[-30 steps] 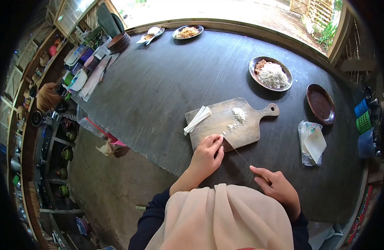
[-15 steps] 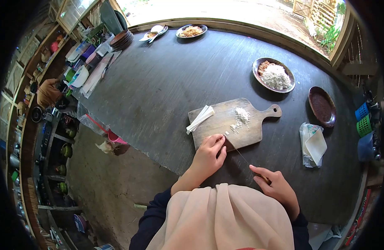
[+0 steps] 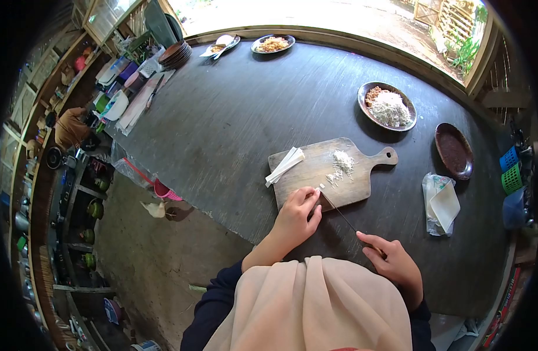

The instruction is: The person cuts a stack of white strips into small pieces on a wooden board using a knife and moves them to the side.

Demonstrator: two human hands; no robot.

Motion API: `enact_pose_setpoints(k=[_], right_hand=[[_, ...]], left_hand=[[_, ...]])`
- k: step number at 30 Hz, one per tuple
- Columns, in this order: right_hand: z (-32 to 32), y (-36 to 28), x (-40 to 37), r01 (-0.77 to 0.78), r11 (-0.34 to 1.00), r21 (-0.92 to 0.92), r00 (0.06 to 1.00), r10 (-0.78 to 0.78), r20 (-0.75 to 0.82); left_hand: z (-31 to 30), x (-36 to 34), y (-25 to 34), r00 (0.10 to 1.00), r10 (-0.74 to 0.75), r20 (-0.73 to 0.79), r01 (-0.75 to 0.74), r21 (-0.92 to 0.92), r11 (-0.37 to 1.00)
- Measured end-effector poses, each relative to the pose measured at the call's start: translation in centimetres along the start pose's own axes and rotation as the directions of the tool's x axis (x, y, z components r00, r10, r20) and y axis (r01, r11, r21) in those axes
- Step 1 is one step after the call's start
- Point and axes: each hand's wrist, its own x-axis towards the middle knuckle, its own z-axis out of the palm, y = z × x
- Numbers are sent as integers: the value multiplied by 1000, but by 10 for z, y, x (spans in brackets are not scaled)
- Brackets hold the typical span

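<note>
My right hand (image 3: pixel 394 257) grips the handle of a knife (image 3: pixel 342 214), whose thin blade reaches over the near edge of a wooden cutting board (image 3: pixel 304 190). My left hand (image 3: pixel 298 213) is closed at that same edge, fingertips pinched together on a small white piece of food (image 3: pixel 322 186) by the blade's tip. Most of what the fingers hold is hidden. White strips (image 3: pixel 285 166) lie stacked on the board's left side. Finely cut white slivers (image 3: pixel 342 164) form a small heap nearer the handle.
Beyond the board is a plate (image 3: pixel 362 111) of white shreds and brown food. An oval brown dish (image 3: pixel 453 151) and a plastic packet (image 3: pixel 440 205) lie to the right. Two food plates (image 3: pixel 273 44) stand at the back. Another person (image 3: pixel 71 128) is at far left; a white bird (image 3: pixel 154 208) is on the floor.
The whole view has shifted slightly, moving the tabletop things a little right. The knife blade is tilted a bit differently at my left fingertips. Both hands keep their grip.
</note>
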Motion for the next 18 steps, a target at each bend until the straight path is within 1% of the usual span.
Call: enact_pose_setpoints(k=[2, 5, 7, 10, 14, 18], right_hand=[[4, -3, 1, -4, 1000, 14, 1000, 4, -28], [7, -4, 3, 10, 1000, 22, 997, -8, -75], [6, -5, 3, 30, 999, 16, 998, -29, -50], [7, -3, 4, 23, 1000, 0, 999, -23, -36], [6, -2, 6, -1, 1000, -15, 1000, 1, -21], [8, -4, 8, 23, 1000, -15, 1000, -23, 0]], left_hand=[[0, 0, 0, 1000, -18, 15, 18, -9, 1000], [0, 0, -3, 1000, 16, 2, -16, 0, 1000], [-1, 0, -2, 1000, 9, -4, -9, -12, 1000], [-1, 0, -1, 1000, 14, -7, -14, 6, 1000], [0, 0, -2, 1000, -13, -4, 12, -18, 1000], [-2, 0, 0, 1000, -7, 0, 7, -12, 1000]])
